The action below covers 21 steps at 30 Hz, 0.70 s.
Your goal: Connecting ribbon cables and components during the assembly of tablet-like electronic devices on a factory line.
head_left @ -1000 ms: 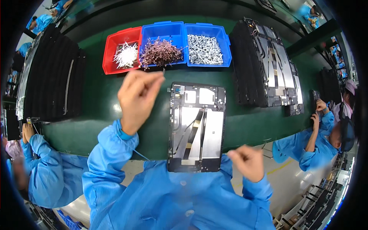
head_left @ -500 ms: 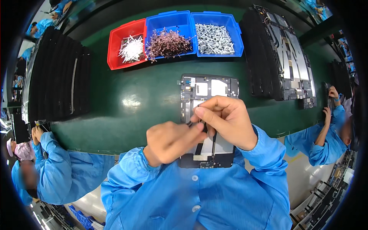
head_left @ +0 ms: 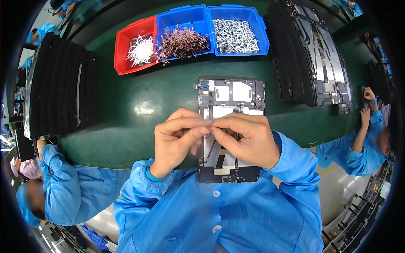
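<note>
The bare left hand (head_left: 176, 137) is pinched, thumb to forefinger. Partly beneath it lies a flat, black-framed, silver-metal-panelled tablet assembly (head_left: 230, 103), probably light, stiff yet fragile, best taken by its rim. Above that, the bare right hand (head_left: 249, 139) pinches likewise, fingertips meeting the left's; whether they hold anything, I cannot tell.

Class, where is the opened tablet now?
In the head view, the opened tablet is just right of centre at the green table's near edge, below the rightmost blue bin, partly hidden by the left hand and right hand.
</note>
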Motion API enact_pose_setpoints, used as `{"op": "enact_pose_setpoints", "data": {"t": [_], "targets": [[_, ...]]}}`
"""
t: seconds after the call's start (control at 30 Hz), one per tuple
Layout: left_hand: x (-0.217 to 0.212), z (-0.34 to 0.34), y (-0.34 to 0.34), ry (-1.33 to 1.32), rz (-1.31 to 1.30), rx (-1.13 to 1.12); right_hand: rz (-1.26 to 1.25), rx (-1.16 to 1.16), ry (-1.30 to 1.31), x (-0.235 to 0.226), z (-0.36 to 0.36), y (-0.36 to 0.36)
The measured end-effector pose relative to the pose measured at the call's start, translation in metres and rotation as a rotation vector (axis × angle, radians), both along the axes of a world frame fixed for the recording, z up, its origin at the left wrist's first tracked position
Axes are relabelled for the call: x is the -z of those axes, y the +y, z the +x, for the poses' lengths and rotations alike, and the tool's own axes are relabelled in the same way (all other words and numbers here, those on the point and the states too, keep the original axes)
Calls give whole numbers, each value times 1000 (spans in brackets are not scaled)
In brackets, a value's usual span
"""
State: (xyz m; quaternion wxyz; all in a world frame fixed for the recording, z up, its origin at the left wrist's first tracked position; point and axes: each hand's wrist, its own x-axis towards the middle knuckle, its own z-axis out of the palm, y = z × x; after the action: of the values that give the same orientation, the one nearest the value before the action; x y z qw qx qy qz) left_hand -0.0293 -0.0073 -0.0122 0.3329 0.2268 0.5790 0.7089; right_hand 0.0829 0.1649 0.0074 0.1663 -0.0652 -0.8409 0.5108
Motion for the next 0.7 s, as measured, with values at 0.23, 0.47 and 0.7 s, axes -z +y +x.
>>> {"op": "enact_pose_setpoints", "data": {"t": [0.23, 0.47, 0.7], "targets": [[5, 5, -7, 498, -75, -141, 111, -28, 34, -8, -2, 4], [10, 4, -6, 627, -205, -215, 212, -72, 178, 2, -12, 6], [4, -38, -2, 67, -336, 10, 112, -1, 33, 23, -29, 8]]}}
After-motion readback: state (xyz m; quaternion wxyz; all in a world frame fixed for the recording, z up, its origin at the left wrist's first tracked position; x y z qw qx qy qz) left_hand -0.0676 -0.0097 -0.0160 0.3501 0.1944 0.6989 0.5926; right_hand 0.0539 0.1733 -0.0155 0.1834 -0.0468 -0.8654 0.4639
